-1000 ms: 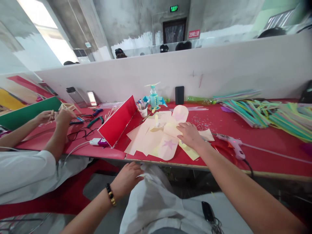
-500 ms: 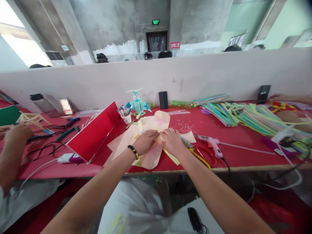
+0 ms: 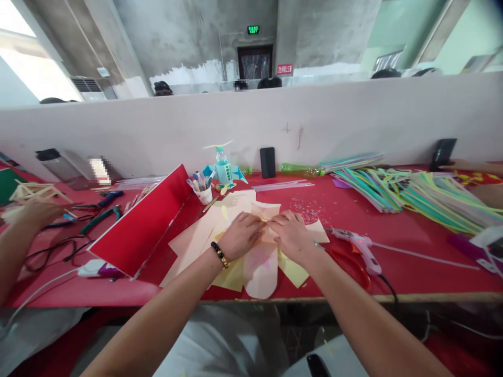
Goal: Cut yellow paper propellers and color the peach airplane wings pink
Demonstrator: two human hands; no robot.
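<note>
A pale peach paper cutout with a rounded end lies in front of me, a faint pink patch on it. My left hand, with a beaded bracelet at the wrist, grips it from the left. From the other side my right hand has its fingers closed on the same paper; the fingertips of both hands almost meet. Beneath and around are peach sheets and a yellow sheet. Red-handled scissors lie beside my right forearm, partly hidden by it.
A pink glue gun lies on the right, near bundled plastic strips. At left stands a folded red board. Behind the papers are a pen cup, a blue bottle model and a phone. A co-worker's hand shows far left.
The paper cutout has turned and its rounded end points straight toward me. The rounded top that stood up behind my hands no longer shows. My view has shifted slightly.
</note>
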